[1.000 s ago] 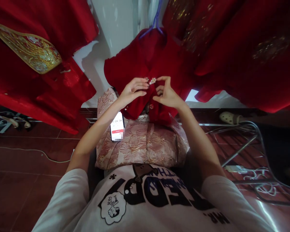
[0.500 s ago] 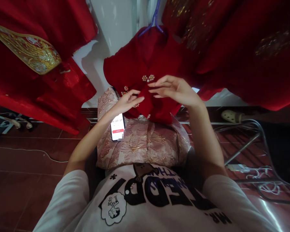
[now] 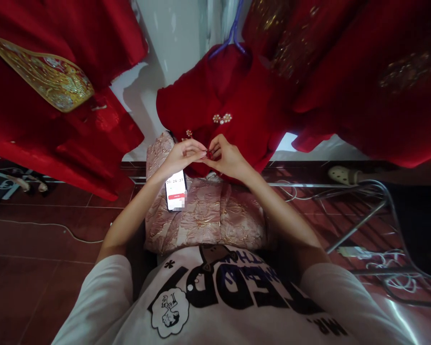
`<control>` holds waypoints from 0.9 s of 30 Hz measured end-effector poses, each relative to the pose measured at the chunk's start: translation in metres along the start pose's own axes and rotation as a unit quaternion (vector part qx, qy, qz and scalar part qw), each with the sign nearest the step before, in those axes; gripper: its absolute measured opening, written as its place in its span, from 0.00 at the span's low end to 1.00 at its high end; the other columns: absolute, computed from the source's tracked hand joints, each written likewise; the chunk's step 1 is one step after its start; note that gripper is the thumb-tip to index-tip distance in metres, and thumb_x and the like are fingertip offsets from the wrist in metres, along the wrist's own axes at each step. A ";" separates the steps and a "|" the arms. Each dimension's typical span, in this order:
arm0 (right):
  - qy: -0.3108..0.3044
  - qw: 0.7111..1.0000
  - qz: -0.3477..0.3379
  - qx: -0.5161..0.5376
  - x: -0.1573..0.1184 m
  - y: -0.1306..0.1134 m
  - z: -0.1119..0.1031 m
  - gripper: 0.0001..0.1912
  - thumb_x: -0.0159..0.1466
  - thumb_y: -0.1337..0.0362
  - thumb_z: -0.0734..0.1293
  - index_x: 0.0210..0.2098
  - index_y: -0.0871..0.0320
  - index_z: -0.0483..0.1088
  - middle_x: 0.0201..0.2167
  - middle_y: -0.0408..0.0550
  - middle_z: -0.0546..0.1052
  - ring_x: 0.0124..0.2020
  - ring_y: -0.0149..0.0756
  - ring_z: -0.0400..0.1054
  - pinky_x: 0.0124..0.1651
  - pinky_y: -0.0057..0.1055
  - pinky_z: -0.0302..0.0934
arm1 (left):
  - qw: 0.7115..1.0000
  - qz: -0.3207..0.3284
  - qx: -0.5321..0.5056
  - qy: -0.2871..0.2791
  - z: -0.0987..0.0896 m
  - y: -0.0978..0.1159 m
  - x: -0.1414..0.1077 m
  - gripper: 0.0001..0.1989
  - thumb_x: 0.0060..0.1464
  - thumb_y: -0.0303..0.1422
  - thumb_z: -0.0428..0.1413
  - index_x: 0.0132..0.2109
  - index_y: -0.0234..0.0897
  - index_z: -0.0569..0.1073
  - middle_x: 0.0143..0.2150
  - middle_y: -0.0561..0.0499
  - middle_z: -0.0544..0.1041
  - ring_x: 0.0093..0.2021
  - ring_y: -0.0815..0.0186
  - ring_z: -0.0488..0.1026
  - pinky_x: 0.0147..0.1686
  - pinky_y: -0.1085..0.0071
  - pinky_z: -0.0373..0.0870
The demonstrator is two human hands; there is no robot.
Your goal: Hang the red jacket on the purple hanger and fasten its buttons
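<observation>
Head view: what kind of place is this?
Likely a garment workshop or dress shop: red garments with gold embroidery hang around, and a red jacket with beaded clasps is on a purple hanger.

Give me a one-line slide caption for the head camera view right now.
Both hands meet at the front of a red garment below its beaded clasp.

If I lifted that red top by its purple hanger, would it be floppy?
Probably floppy: the red top droops at the shoulders beyond its hanger. It looks fairly light, since that hanger is slim. The pearly beads might catch, as they stick out.
</observation>
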State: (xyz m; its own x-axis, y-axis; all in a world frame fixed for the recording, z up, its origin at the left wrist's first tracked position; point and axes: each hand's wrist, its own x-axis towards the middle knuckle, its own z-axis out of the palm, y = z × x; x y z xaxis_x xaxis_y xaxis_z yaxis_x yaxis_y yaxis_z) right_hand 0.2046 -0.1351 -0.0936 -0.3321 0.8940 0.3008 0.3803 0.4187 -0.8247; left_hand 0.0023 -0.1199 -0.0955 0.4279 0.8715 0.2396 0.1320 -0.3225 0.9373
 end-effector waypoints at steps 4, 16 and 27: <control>0.036 0.999 -0.011 -0.022 0.002 0.002 -0.007 0.33 0.53 0.45 0.80 0.39 0.53 0.58 0.30 0.41 0.70 0.32 0.34 0.69 0.35 0.33 0.63 | 0.991 0.017 0.056 0.118 -0.009 -0.013 0.006 0.05 0.55 0.27 0.62 0.40 0.37 0.76 0.43 0.48 0.81 0.40 0.67 0.79 0.41 0.72 0.79; -0.014 0.999 -0.035 0.026 -0.001 -0.011 -0.010 0.36 0.50 0.33 0.76 0.40 0.52 0.61 0.22 0.34 0.65 0.24 0.29 0.60 0.31 0.31 0.55 | 0.995 0.013 0.042 0.094 -0.020 -0.037 0.010 0.19 0.51 0.25 0.63 0.51 0.37 0.73 0.55 0.42 0.78 0.52 0.61 0.78 0.52 0.67 0.78; 0.015 0.995 0.058 0.075 0.058 0.008 0.024 0.19 0.62 0.53 0.74 0.42 0.54 0.64 0.30 0.41 0.75 0.29 0.34 0.75 0.30 0.30 0.67 | 0.982 0.018 0.037 0.182 -0.021 -0.036 0.015 0.12 0.54 0.23 0.61 0.46 0.39 0.79 0.49 0.47 0.83 0.49 0.64 0.81 0.56 0.64 0.77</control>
State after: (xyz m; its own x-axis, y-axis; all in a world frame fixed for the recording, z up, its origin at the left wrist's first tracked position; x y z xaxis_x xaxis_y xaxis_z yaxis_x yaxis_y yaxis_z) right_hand 0.1678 -0.0834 -0.0944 -0.2662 0.9401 0.2127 0.2809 0.2868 -0.9159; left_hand -0.0149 -0.0878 -0.1204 0.0879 0.9288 0.3601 0.1930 -0.3705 0.9085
